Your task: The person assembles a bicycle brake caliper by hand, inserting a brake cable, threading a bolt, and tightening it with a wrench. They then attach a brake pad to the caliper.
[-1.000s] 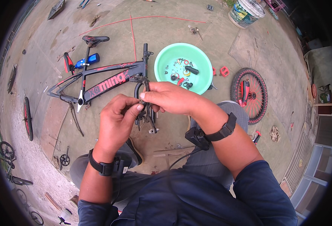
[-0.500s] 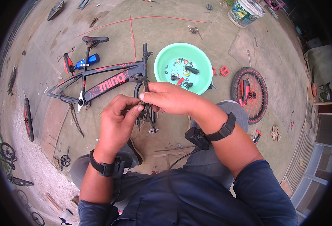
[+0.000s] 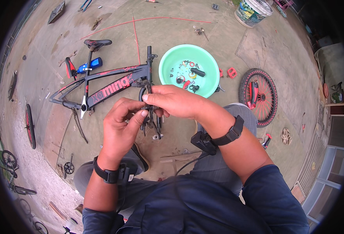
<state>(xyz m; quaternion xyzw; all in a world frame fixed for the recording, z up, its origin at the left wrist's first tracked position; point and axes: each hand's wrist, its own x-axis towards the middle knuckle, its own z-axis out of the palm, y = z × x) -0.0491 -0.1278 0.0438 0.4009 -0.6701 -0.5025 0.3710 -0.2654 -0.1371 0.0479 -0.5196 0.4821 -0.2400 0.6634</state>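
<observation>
Nothing much had shifted since the earlier frame; the left hand (image 3: 121, 124) and right hand (image 3: 172, 102) stayed pinched together on a small dark bike part (image 3: 153, 124) at frame centre, raised close for fingertip work; the green basin (image 3: 172, 66) of loose parts sat just above, within reach.

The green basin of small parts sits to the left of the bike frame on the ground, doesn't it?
Not quite: in the head view the green basin of small parts sits to the right of the bike frame on the ground, not the left.
</observation>
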